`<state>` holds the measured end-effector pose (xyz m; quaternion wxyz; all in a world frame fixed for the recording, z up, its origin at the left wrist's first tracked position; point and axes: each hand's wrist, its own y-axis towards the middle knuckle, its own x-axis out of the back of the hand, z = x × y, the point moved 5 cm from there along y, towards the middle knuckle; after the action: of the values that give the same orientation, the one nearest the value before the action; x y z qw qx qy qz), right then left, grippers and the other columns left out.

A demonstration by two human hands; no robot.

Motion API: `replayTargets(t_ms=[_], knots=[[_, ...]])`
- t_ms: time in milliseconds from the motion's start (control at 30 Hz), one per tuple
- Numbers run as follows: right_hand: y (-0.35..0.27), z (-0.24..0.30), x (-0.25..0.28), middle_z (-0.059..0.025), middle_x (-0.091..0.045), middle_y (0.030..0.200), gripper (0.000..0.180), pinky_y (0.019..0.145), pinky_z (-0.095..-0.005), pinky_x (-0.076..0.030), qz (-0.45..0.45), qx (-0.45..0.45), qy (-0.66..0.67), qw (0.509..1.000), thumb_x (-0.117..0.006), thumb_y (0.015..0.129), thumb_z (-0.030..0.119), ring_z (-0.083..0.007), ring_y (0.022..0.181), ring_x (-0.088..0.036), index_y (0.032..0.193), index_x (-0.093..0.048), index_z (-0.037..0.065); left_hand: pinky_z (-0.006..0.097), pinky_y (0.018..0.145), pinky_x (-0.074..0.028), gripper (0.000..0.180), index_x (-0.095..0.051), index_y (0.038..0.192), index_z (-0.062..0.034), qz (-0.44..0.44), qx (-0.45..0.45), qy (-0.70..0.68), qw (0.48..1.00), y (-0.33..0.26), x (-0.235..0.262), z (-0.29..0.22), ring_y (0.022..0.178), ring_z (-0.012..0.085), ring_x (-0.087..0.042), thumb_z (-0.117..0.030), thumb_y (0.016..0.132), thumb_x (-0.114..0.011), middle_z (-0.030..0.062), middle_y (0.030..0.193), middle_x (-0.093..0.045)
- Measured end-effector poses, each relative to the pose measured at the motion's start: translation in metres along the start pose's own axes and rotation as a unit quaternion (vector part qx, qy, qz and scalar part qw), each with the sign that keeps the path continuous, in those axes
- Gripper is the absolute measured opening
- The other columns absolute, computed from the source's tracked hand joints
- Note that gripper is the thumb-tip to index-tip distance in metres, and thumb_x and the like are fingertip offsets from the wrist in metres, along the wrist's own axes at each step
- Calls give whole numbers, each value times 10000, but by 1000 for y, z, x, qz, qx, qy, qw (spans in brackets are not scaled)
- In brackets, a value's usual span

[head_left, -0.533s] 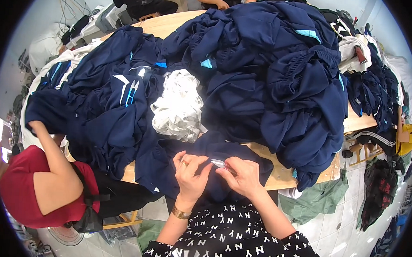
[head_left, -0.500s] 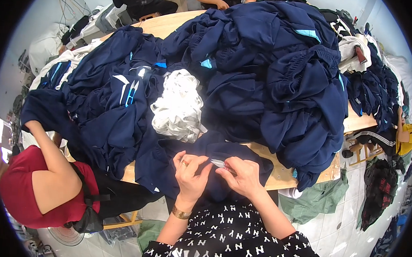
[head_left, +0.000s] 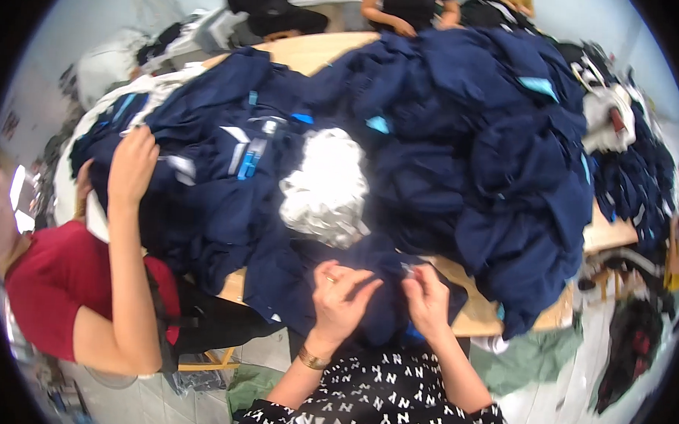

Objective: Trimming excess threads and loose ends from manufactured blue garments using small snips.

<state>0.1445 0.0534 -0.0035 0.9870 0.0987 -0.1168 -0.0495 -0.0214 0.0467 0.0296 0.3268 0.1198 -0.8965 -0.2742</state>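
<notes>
My left hand is over a navy garment at the table's near edge. Its thumb and forefinger come together in a pinch, and anything between them is too small or blurred to make out. My right hand, a little to the right, is closed around small thread snips. Only a pale metal bit of them shows past the fingers; the rest is hidden in the hand. The two hands are apart. Beyond them lies a tangled heap of white tape or elastic.
Large piles of navy garments cover much of the wooden table. Blue-handled snips lie on the left pile. A co-worker in a red top reaches across at left. Another person sits beyond the far edge. Green cloth lies on the floor.
My hands have moved apart, the right one drawing away with the snips. The co-worker's arm at left has swung up and forward over the pile. The whole view has shifted and blurred.
</notes>
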Motion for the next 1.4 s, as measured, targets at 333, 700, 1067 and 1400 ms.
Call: replayTargets(t_ms=[333,700,1067,1400], knots=[[-1,-41,7,-64,-497,784,280,673,-279,-431,58,35,-168,984,-708,772,96,-185,703,-488,949,-495,56,232,765,-457,165,-616,981,17,-28,136,-325,935,6,8,-1,854,114,-589,0,822,-656,61,905,-620],[23,-3,43,17,-463,827,273,769,-229,-359,35,-81,245,966,-608,805,-86,-92,786,-445,829,-416,107,402,923,-389,365,-570,1093,-74,-137,94,79,983,20,52,21,1132,327,-483,-195,778,-708,120,1123,-551],[55,-4,24,-17,-562,784,102,641,-195,-415,-70,33,75,994,-588,888,11,-53,688,-498,904,-487,11,299,580,-464,163,-602,829,5,42,242,-91,965,13,4,54,626,129,-572,-152,834,-647,119,684,-598],[6,-62,43,-34,-533,742,207,642,-244,-502,-38,-94,62,993,-571,885,13,-102,710,-591,771,-401,42,403,844,-419,276,-591,1029,-55,36,183,171,967,8,27,78,955,307,-533,-86,769,-677,131,934,-586]])
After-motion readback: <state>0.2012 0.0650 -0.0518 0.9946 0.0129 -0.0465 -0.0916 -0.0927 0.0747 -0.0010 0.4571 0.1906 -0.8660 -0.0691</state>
